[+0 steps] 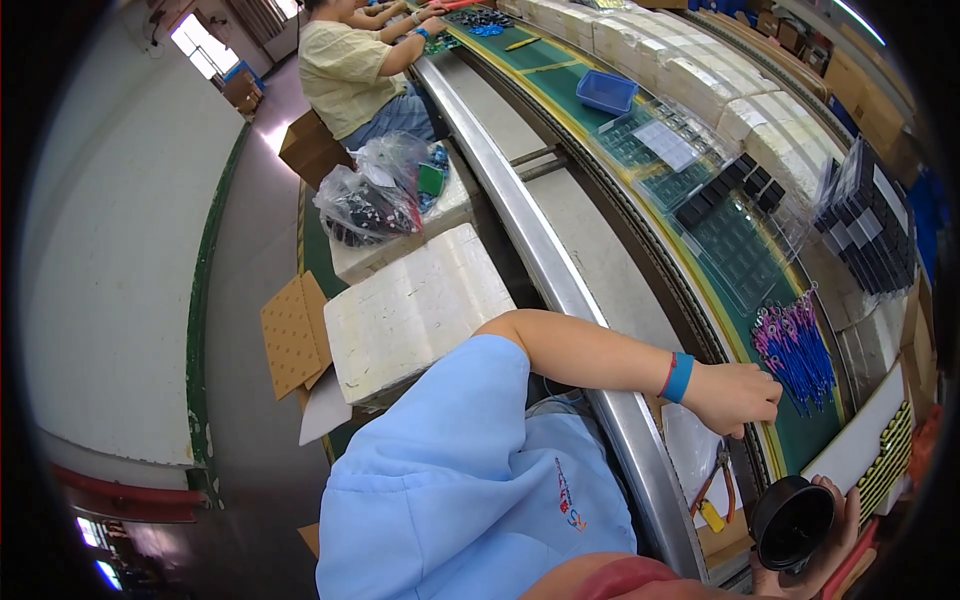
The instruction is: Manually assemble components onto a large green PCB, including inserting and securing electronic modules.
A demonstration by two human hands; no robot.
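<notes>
My left hand, a blue band on its wrist, is over the near edge of the green bench, back upward. Its fingers curl under, and whatever they may hold is hidden. Close to its fingertips lies a bundle of blue and pink cords with small metal rings. At the lower right, my right hand grips a round black cup-shaped part from the side, its hollow facing up toward me.
Pliers with orange handles lie below my left hand. Clear trays with black pieces, a blue bin and stacked black cases stand along the bench. White foam boxes are at my left. A person works farther up.
</notes>
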